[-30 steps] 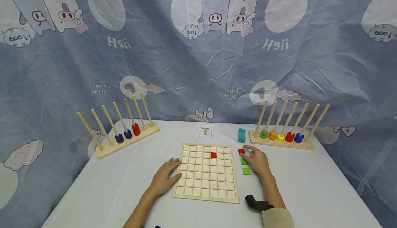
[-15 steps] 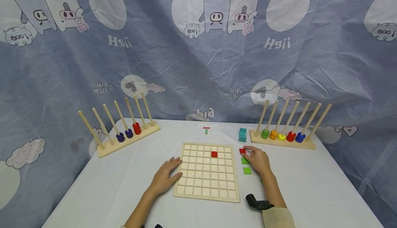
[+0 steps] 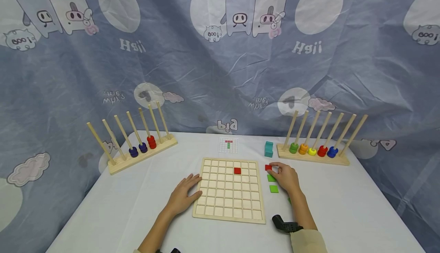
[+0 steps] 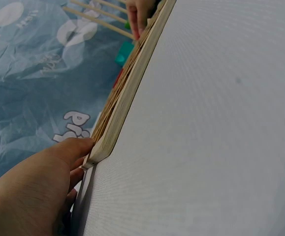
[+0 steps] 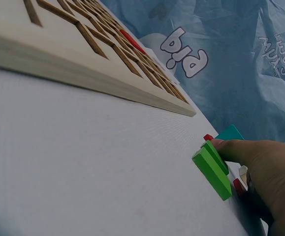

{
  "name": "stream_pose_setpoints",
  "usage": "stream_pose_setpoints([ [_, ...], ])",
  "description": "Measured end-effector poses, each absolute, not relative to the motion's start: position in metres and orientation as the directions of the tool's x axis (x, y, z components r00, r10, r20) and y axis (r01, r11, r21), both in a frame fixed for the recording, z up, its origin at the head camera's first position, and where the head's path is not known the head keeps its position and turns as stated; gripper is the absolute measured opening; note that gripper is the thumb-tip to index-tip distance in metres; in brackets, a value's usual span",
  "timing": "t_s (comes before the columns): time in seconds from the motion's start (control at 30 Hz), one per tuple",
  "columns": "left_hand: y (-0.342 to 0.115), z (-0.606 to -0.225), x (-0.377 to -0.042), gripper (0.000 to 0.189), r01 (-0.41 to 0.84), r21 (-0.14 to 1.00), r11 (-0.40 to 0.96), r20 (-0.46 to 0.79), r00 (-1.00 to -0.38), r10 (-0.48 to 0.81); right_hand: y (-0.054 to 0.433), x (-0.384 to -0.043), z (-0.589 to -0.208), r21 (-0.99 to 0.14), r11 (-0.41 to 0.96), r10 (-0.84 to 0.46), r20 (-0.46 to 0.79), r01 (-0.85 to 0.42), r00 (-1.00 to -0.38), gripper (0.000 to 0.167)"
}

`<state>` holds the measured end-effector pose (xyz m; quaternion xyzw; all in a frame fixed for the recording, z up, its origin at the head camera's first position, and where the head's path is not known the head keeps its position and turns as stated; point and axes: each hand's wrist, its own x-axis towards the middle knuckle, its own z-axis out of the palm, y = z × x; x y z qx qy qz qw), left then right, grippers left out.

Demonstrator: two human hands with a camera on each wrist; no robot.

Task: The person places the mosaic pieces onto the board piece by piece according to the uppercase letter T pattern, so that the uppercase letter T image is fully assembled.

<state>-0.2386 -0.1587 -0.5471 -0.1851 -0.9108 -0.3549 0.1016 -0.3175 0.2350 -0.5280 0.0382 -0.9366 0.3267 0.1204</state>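
Observation:
A pale wooden grid board lies mid-table with one red square tile in a cell of its second row from the back. My left hand rests at the board's left edge, fingers spread and thumb touching the rim. To the right of the board, my right hand pinches another red tile between thumb and index finger, low at the table. Two green tiles, one partly under the thumb and one nearer, lie below it. A further green piece is mostly hidden by my right forearm.
A pattern card with a red and green T lies behind the board. A teal block stands back right, beside a peg rack with coloured rings. Another peg rack with dark blue and red rings stands back left.
The head view has shifted very slightly. Both hands, the board and the tiles keep their places.

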Motion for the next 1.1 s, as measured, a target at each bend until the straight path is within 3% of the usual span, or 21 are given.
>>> stream_pose_setpoints([
  [0.63,-0.1593,-0.5476,-0.2389,0.052,0.411,0.603,0.684,0.317,-0.91,0.267,0.2341,-0.3156,-0.5267,-0.611,0.78,0.026,0.252,-0.139,-0.967,0.035],
  [0.87,-0.1609,-0.5489,-0.2386,0.067,0.458,0.514,0.726,0.305,-0.888,0.345,0.236,-0.3161,-0.5283,-0.624,0.771,0.04,0.246,-0.127,-0.968,0.036],
  [1.1,-0.16,-0.5473,-0.2381,0.068,0.432,0.533,0.728,0.284,-0.902,0.327,0.2318,-0.3148,-0.5256,-0.659,0.736,0.036,0.266,-0.155,-0.963,0.037],
])
